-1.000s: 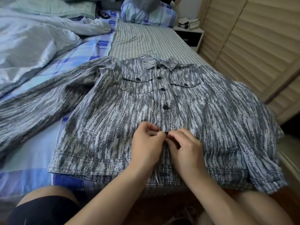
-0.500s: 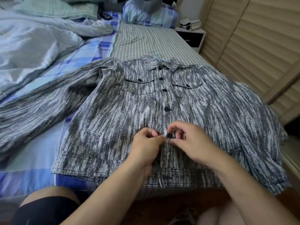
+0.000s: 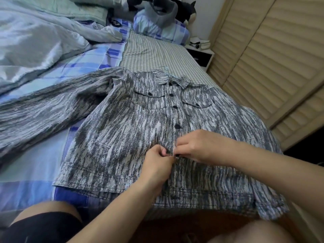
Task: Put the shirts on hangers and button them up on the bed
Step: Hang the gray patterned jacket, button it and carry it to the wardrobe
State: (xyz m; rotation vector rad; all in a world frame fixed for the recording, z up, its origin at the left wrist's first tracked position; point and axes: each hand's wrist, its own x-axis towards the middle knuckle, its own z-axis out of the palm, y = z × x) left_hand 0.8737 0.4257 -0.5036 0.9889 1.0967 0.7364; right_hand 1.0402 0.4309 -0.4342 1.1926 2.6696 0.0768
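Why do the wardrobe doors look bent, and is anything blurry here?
Head view: the wide-angle lens bows the slatted doors near the edge; the shirt looks slightly soft, and so do the left hand and right hand pinching its front; lighting is soft daylight, no glare.

We are finding open room over the checked sheet (image 3: 157, 55) beyond the shirt (image 3: 122, 134) collar. The rumpled duvet (image 3: 35, 44) is crowding the left side; the shirt's spread sleeve is lying across the near left. The louvred doors (image 3: 271, 67) are closing off the right, with a nightstand (image 3: 201, 57) blocking the far corner.
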